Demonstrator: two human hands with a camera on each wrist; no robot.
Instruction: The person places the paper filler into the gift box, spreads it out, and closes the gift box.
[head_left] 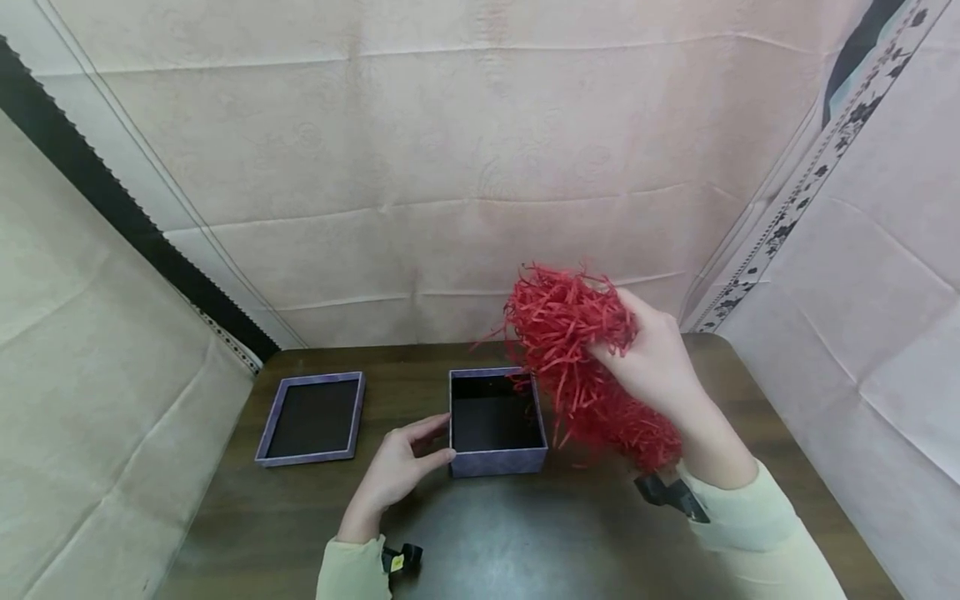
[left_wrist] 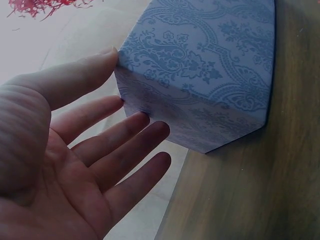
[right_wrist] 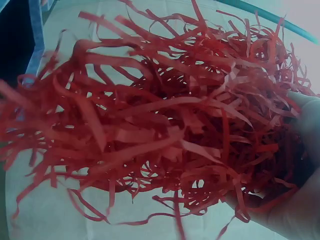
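Note:
A bunch of red shredded paper is gripped by my right hand, raised at the right of an open box. In the right wrist view the loose red strips fill most of the picture and cover part of the fingers. More red shreds hang or lie below, overlapping the wrist. The box has a purple-blue patterned outside and a black inside, with a few red strips over its far right corner. My left hand touches the box's left side, its thumb at the near corner and fingers extended.
Left of the box, a matching purple-rimmed lid lies with its black inside up on the dark wooden table. Pale cloth walls rise behind the table and on both sides.

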